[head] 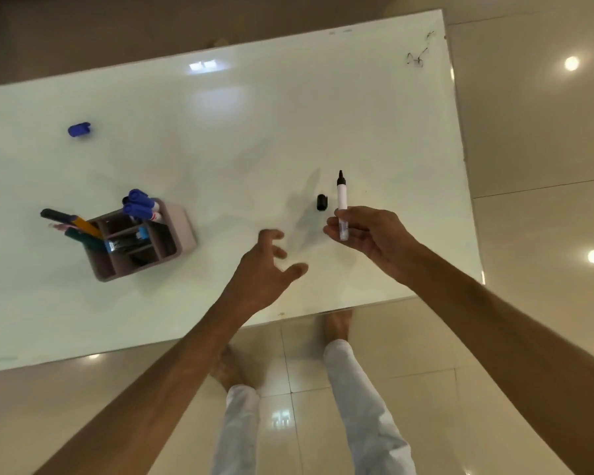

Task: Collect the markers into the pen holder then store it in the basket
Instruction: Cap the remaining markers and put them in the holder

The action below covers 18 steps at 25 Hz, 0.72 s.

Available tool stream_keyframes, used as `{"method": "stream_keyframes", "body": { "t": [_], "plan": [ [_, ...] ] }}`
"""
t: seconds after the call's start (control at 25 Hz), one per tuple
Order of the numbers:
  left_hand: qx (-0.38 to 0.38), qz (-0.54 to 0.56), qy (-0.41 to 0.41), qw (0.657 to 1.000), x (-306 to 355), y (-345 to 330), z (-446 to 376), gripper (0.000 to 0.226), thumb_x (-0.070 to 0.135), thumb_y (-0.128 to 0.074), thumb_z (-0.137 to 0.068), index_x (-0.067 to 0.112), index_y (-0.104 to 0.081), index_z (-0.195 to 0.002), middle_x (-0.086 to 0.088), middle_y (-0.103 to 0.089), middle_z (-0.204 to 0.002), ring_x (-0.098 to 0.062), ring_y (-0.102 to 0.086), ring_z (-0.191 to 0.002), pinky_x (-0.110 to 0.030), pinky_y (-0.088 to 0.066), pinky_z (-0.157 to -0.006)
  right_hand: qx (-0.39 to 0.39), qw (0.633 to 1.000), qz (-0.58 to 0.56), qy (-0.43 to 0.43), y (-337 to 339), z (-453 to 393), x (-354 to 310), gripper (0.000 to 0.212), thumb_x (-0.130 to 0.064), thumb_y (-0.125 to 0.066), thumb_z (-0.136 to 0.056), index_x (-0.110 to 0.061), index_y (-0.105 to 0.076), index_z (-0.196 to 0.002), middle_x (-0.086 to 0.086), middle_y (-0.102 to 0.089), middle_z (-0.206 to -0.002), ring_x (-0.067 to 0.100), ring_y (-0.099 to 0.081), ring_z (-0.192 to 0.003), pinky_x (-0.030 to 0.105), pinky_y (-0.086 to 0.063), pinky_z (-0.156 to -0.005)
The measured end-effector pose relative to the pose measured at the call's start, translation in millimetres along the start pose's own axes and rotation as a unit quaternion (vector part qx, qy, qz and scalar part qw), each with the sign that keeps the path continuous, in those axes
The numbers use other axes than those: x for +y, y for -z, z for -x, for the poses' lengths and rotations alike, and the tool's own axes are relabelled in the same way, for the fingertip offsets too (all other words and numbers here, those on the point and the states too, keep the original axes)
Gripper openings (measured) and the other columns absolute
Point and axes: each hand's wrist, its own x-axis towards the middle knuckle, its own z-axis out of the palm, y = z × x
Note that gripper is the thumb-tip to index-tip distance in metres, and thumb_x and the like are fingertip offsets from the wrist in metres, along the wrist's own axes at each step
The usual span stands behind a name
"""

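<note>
My right hand [367, 238] pinches an uncapped white marker [342, 200] with a black tip that points away from me, held above the white table [254, 132]. Its black cap [322, 202] lies on the table just left of the marker. My left hand [266, 269] hovers with spread fingers, holding nothing, below and left of the cap. The grey pen holder [141, 241] stands at the left with blue-capped markers [138, 204] and several pens in its compartments. No basket is in view.
A loose blue cap [79, 129] lies at the far left of the table. Black scribbles [415, 60] mark the far right corner. The table's near edge runs above my feet on a glossy tiled floor [528, 149].
</note>
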Motion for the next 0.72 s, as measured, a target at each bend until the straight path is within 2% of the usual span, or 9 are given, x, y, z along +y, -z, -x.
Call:
{"method": "stream_keyframes", "body": {
  "t": [0.08, 0.12, 0.28, 0.4, 0.52, 0.6, 0.72],
  "plan": [
    [0.065, 0.029, 0.015, 0.997, -6, -1, -4, 0.088, 0.043, -0.088, -0.081, 0.021, -0.035, -0.148, -0.001, -0.057, -0.127, -0.023, -0.065, -0.103, -0.029, -0.047, -0.085, 0.02, 0.999, 0.04, -0.002, -3, 6, 4, 0.025, -0.004, -0.069, -0.096, 0.013, -0.068, -0.114, 0.029, -0.076, -0.111, 0.039, -0.078, -0.101, 0.04, -0.066, -0.087],
    [0.088, 0.013, 0.014, 0.996, -8, -3, -6, 0.091, 0.04, -0.09, -0.08, 0.016, -0.034, -0.147, -0.006, -0.053, -0.131, -0.025, -0.062, -0.108, -0.029, -0.045, -0.088, 0.048, 0.997, 0.059, 0.004, -3, 8, 6, 0.024, -0.006, -0.069, -0.096, 0.011, -0.069, -0.114, 0.03, -0.076, -0.113, 0.038, -0.079, -0.097, 0.042, -0.066, -0.085],
    [0.163, -0.146, -0.012, 0.976, -12, -10, -14, 0.085, 0.038, -0.09, -0.08, 0.001, -0.037, -0.135, -0.018, -0.045, -0.129, -0.037, -0.062, -0.104, -0.042, -0.053, -0.086, 0.127, 0.983, 0.123, 0.048, 7, 19, 8, 0.023, -0.015, -0.069, -0.098, -0.001, -0.072, -0.116, 0.023, -0.077, -0.116, 0.026, -0.079, -0.086, 0.041, -0.066, -0.085],
    [0.219, -0.123, -0.049, 0.967, -5, -9, -33, 0.087, 0.037, -0.083, -0.087, 0.005, -0.032, -0.15, -0.025, -0.038, -0.144, -0.042, -0.056, -0.111, -0.049, -0.056, -0.089, 0.129, 0.972, 0.178, 0.076, 13, 38, 4, 0.023, -0.019, -0.069, -0.099, -0.01, -0.076, -0.119, 0.015, -0.079, -0.112, 0.02, -0.076, -0.085, 0.04, -0.064, -0.088],
    [0.288, -0.267, -0.094, 0.915, 1, 1, -65, 0.083, 0.042, -0.071, -0.095, 0.018, -0.028, -0.162, -0.025, -0.03, -0.161, -0.042, -0.053, -0.118, -0.048, -0.059, -0.086, 0.094, 0.956, 0.258, 0.107, 14, 53, -4, 0.018, -0.02, -0.07, -0.1, -0.019, -0.079, -0.115, 0.006, -0.078, -0.098, 0.018, -0.073, -0.08, 0.041, -0.061, -0.087],
    [0.33, -0.337, -0.079, 0.878, 1, 11, -85, 0.075, 0.049, -0.062, -0.097, 0.022, -0.033, -0.161, -0.022, -0.032, -0.164, -0.042, -0.052, -0.12, -0.046, -0.056, -0.083, 0.076, 0.942, 0.3, 0.126, 11, 57, -12, 0.018, -0.021, -0.07, -0.101, -0.02, -0.08, -0.115, 0.004, -0.077, -0.093, 0.019, -0.071, -0.078, 0.041, -0.061, -0.085],
    [0.332, -0.356, -0.101, 0.867, -4, 26, -101, 0.055, 0.044, -0.061, -0.099, 0.012, -0.051, -0.143, -0.015, -0.051, -0.146, -0.039, -0.056, -0.114, -0.042, -0.053, -0.075, 0.072, 0.934, 0.319, 0.146, 4, 56, -22, 0.018, -0.02, -0.068, -0.101, -0.02, -0.08, -0.115, 0.004, -0.076, -0.093, 0.018, -0.071, -0.077, 0.041, -0.061, -0.084]
  ]
}}
